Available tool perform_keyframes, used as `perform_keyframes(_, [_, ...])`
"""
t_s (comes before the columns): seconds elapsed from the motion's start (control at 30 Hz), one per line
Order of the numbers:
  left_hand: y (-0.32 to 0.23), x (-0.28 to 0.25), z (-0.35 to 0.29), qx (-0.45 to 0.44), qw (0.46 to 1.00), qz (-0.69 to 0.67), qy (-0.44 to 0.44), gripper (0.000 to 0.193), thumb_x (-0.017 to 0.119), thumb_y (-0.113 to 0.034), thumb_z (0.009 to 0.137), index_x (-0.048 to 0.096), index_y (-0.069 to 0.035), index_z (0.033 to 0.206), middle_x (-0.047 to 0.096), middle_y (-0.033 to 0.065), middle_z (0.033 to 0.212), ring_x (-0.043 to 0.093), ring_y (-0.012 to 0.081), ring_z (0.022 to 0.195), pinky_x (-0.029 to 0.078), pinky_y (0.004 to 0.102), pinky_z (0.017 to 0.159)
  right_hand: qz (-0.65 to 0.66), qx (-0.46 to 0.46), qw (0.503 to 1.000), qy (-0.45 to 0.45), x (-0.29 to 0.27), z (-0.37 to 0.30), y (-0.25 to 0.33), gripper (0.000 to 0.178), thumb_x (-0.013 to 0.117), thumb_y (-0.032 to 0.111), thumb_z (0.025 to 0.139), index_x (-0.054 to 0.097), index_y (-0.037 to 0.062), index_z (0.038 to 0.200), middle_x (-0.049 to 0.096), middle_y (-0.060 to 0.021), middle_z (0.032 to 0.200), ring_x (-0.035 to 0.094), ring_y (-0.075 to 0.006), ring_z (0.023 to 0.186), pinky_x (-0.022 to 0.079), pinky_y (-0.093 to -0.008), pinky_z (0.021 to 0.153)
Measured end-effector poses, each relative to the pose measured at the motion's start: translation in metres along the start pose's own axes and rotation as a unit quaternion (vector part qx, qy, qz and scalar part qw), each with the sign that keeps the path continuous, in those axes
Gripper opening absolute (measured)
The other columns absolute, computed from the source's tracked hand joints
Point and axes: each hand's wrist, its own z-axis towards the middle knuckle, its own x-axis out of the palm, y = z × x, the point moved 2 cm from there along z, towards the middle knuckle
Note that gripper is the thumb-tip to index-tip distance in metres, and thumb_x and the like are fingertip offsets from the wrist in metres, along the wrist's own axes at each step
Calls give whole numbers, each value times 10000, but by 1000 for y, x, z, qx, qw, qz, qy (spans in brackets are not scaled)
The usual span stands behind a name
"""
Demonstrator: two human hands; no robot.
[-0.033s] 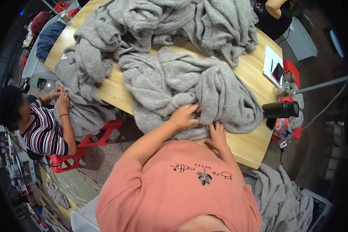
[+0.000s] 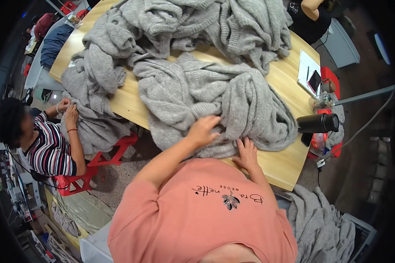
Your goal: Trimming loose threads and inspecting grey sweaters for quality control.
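A grey knitted sweater [image 2: 175, 94] lies in a loose heap at the table's near edge, with folds and a ribbed band showing. My left hand [image 2: 202, 130] rests on it just below the ribbed band, its fingers apart and nothing visibly gripped. To the right, my right hand [image 2: 246, 154] is on the sweater's near edge, fingers spread and pointing away from me, open. The part of the cloth beneath both hands is hidden.
More grey knitwear [image 2: 254, 30] is piled across the far side of the wooden table [image 2: 134, 103]. A black bottle [image 2: 318, 123] lies at the right edge, near a notebook with a phone [image 2: 314, 81]. A co-worker [image 2: 52, 144] handles grey knitwear at the left.
My left hand has shifted slightly left, and its fingers sit a little farther from the bulky fold. My right hand stays in nearly the same place.
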Motion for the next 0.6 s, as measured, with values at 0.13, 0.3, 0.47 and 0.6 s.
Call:
perform_keyframes(0.13, [8,-38,-40,-10,971,170,-169,705,763,-283,573,480,-73,1182,410,171,1249,385,346,1150,346,466,919,7,-2,999,-41,9,-5,-25,639,695,146,641,431,140,1223,376,-151,1265,383,-328,1124,373,-423,856])
perform_keyframes(0.3, [38,-17,-61,-118,965,230,-48,434,688,-182,616,545,-132,1023,447,147,1161,424,337,1064,381,468,798,3,20,996,-84,36,6,-57,341,610,61,668,554,116,1000,567,-127,994,524,-338,922,440,-366,755])
perform_keyframes(0.47, [109,-69,17,26,910,326,-254,181,490,30,588,511,-24,759,517,187,780,498,368,795,404,444,744,490,79,867,-38,4,7,-60,194,624,42,690,590,57,880,592,-58,670,562,-146,611,442,-270,507])
perform_keyframes(0.6, [46,-188,117,125,850,290,-421,240,476,57,604,589,-54,785,595,115,805,556,306,787,440,380,723,674,133,719,-106,-31,-13,-54,250,617,-26,687,573,41,923,600,-26,755,565,-89,645,445,-224,487])
